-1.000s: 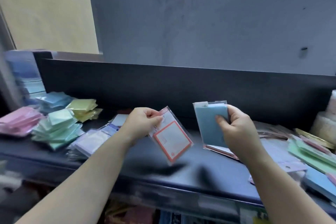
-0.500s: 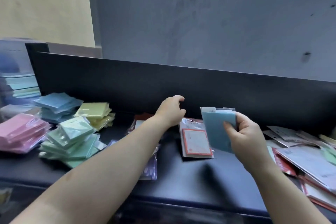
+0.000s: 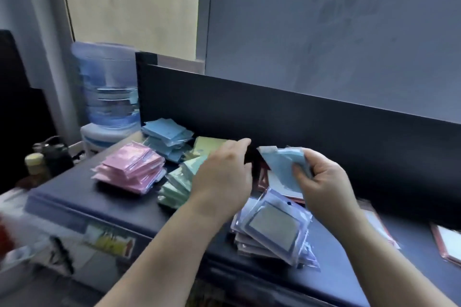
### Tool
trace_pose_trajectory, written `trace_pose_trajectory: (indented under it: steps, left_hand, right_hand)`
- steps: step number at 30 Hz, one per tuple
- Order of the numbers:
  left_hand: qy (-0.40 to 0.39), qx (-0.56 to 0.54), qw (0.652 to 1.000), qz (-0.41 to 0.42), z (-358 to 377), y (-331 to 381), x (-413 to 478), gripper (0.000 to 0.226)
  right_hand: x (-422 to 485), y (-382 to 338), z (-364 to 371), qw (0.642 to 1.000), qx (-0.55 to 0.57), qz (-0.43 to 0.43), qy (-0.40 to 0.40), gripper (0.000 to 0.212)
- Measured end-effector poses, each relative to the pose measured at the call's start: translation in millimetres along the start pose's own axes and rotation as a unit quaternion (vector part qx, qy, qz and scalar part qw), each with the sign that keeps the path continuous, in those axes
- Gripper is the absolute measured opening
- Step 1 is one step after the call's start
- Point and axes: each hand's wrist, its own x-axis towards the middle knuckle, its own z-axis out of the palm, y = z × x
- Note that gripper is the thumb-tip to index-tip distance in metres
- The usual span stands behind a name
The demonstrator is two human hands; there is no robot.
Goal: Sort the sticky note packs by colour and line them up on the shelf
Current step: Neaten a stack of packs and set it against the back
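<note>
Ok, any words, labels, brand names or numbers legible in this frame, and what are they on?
No text can be read.
Printed sticker on the dark shelf's front edge: blurred.
White header on the light blue sticky note pack in the right hand: too blurred.
Clear-sleeved purple-framed note pack: nothing legible.

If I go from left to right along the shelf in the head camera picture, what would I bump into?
Pink packs → blue packs → left hand → right hand holding a blue pack → red-edged pack at the far right.
</note>
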Motion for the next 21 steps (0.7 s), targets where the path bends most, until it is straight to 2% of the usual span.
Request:
trace_pose_trajectory:
  steps: [4,8,10,13,16,19,21]
  left_hand:
    - [0.038,0.053,0.996,-0.061,-29,-52,-9,0.046]
    - [0.045,0.077,0.993,-0.083,-43,-95,-20,0.046]
    - [0.037,0.08,0.992,-0.087,-43,-113,-25,0.052]
    - [0.022,0.067,0.994,-0.083,-39,-129,-34,0.075]
    - [0.039,0.056,0.995,-0.069,-33,-136,-40,0.074]
    - [0.039,0.053,0.996,-0.063,-29,-136,-40,0.075]
    - [0.033,0.046,0.996,-0.064,-28,-136,-39,0.078]
  right_hand:
    - [22,-24,46,0.998,0.008,-0.027,-0.049,0.028]
    - [54,-46,96,0.99,-0.052,-0.095,-0.088,0.029]
    - [73,-53,123,0.983,-0.082,-0.127,-0.107,0.031]
    - [100,-60,164,0.971,-0.109,-0.174,-0.123,0.033]
    - [125,-62,203,0.961,-0.13,-0.201,-0.134,0.034]
    - [148,-57,234,0.948,-0.177,-0.2,-0.176,0.036]
    - [156,-54,244,0.923,-0.244,-0.152,-0.256,0.043]
